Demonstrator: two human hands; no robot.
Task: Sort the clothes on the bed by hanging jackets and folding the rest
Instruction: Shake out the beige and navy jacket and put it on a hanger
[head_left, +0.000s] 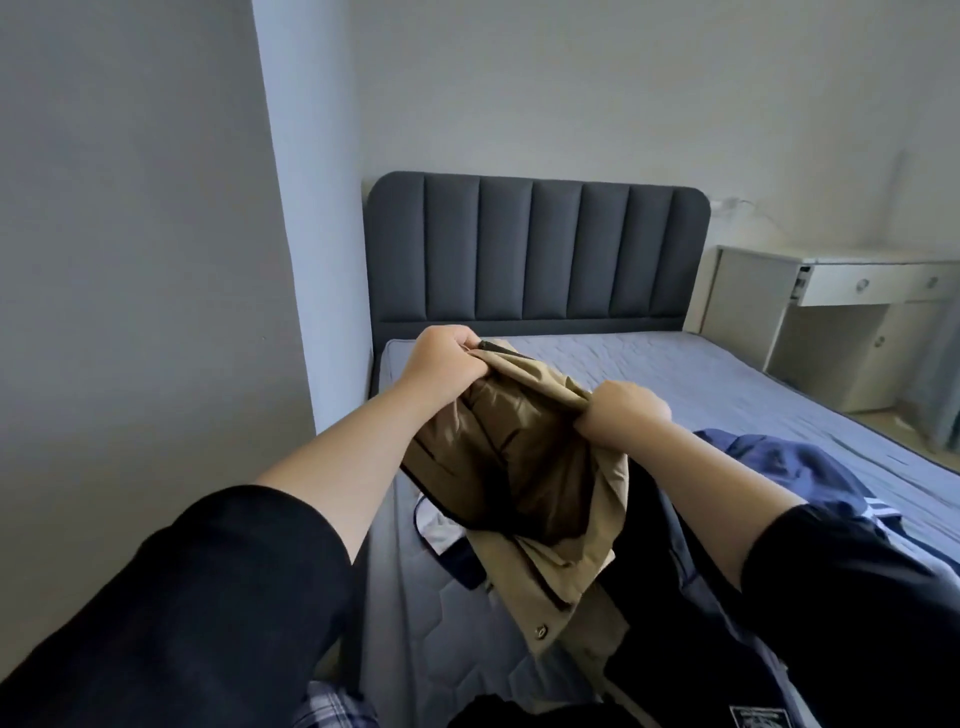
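A tan jacket (524, 457) with a brown lining hangs lifted above the bed (727, 379). My left hand (444, 358) grips its upper edge on the left, where a dark hanger tip shows at my fingers. At the right, my right hand (623, 410) clutches the same edge. The jacket's lower part trails onto the mattress. A blue garment (795, 462) with white stripes lies crumpled on the bed to the right. Below the jacket lie a dark navy garment (691, 623) and a white piece with dark trim (441, 535).
A grey padded headboard (535, 249) stands at the far end. A wall (145, 260) runs close along the bed's left side. A white desk (857, 291) with drawers is at the right of the bed. A plaid cloth (332, 706) shows at the bottom edge.
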